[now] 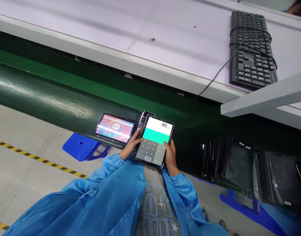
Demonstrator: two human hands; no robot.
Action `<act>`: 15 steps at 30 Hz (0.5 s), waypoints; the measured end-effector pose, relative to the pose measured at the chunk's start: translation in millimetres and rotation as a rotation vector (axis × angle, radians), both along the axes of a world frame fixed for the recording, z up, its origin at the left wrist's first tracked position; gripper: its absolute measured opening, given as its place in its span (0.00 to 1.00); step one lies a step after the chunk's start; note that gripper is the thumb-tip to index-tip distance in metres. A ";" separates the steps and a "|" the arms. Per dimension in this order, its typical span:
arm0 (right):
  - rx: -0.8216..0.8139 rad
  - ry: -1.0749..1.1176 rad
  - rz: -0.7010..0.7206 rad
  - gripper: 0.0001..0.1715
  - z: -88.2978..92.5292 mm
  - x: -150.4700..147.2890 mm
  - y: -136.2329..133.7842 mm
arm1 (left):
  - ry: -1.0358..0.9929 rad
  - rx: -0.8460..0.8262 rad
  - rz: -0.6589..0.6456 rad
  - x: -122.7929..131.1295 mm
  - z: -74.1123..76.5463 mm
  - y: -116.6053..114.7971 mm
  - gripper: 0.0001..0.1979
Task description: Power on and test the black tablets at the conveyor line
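A tablet (154,141) with a lit calculator screen is held upright in front of me, over the bench edge. My left hand (132,144) grips its left side, the thumb lying on the front. On its right side my right hand (170,154) is closed, thumb near the screen's edge; the fingers behind are partly hidden. Just left of it lies a second tablet (115,127), its pink and blue screen showing 9:01. Behind the held tablet, a dark item with a pale edge (143,118) is mostly covered.
Several dark tablets in clear film (240,165) lie in a row at the right. A black keyboard (251,52) wrapped in its cable rests on the raised white shelf (165,32). A white post (266,93) crosses at right. A blue stool (80,146) stands below the green bench (42,95).
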State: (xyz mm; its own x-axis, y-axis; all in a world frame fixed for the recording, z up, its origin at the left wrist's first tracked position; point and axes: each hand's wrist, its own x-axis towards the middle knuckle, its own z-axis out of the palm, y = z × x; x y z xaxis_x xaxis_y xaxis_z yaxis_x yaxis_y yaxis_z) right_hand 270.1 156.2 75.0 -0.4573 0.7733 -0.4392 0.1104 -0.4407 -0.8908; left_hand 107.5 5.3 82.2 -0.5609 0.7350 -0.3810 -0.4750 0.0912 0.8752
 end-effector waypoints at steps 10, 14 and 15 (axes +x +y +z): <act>-0.133 0.032 -0.202 0.36 -1.5 -2.9 -19.6 | -0.086 0.065 -0.031 -15.0 -9.0 -7.0 0.45; -0.179 0.068 -0.221 0.33 -10.0 4.9 -23.2 | -0.060 0.054 -0.066 -14.5 -10.1 -8.9 0.46; -0.191 0.073 -0.224 0.33 -11.8 6.8 -23.5 | -0.054 0.058 -0.075 -14.3 -10.5 -9.3 0.46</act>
State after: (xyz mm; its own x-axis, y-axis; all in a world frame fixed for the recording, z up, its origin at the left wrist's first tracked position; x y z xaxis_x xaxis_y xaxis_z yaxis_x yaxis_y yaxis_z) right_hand 276.9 132.6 63.2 -0.3200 0.7651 -0.5588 -0.0698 -0.6072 -0.7915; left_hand 93.2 -4.0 71.7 -0.4833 0.7960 -0.3644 -0.5150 0.0781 0.8536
